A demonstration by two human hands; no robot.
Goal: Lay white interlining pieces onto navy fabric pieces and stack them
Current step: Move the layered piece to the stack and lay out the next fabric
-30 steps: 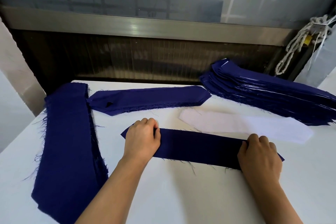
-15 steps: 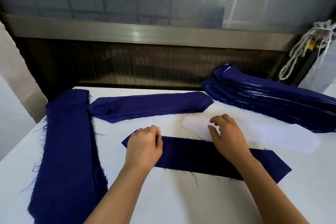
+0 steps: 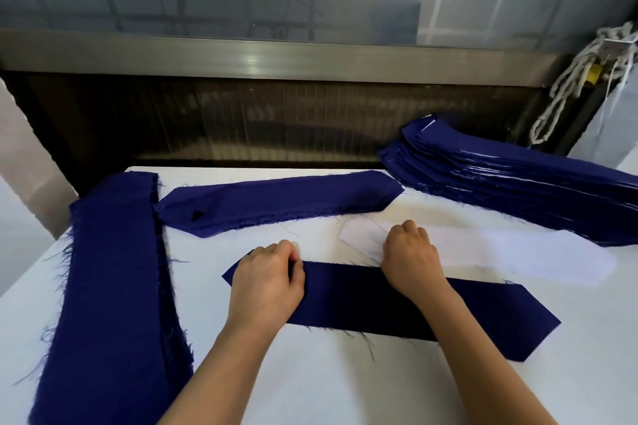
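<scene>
Right grip point(image 3: 411, 255) is now off the navy piece point(image 3: 362, 300), curling fingers round the white interlining point(image 3: 518, 252) at its left end. Left grip point(image 3: 266, 283) is still pinching the navy piece. Overlay is probably starting.

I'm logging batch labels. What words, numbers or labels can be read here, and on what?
No text can be read.
The pale tag on the rope bundle: too small and blurred to read.
On the navy fabric piece, the white interlining and the navy stack: no print visible.
</scene>
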